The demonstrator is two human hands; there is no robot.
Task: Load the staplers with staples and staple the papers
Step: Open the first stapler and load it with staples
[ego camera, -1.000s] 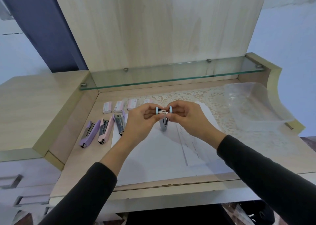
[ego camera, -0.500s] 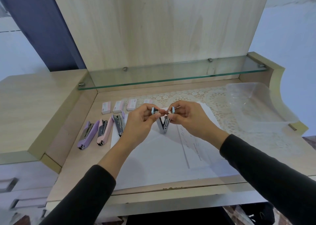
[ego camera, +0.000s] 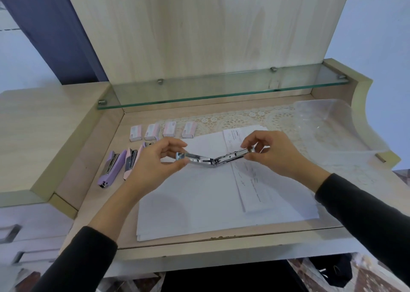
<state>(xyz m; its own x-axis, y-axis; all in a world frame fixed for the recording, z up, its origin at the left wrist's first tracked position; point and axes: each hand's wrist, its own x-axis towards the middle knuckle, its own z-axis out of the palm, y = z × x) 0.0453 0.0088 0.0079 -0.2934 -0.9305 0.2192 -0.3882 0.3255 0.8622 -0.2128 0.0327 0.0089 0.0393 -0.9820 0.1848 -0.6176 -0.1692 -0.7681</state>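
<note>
Left grip (ego camera: 155, 161) and right grip (ego camera: 274, 154) pinch stapler (ego camera: 199, 158) ends above papers (ego camera: 199, 203).

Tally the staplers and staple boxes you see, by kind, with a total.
Staplers: 4 (purple stapler, pink stapler, part-hidden stapler behind the left hand, opened stapler pinched by left hand and right hand)
Staple boxes: 4
Total: 8

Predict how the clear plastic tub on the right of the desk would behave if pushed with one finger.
The tub looks thin-walled and see-through, with nothing visible inside, so it is probably light and would slide easily. It sits on the lace mat, which might snag or bunch under it. Its wide, low shape makes tipping unlikely.
</note>
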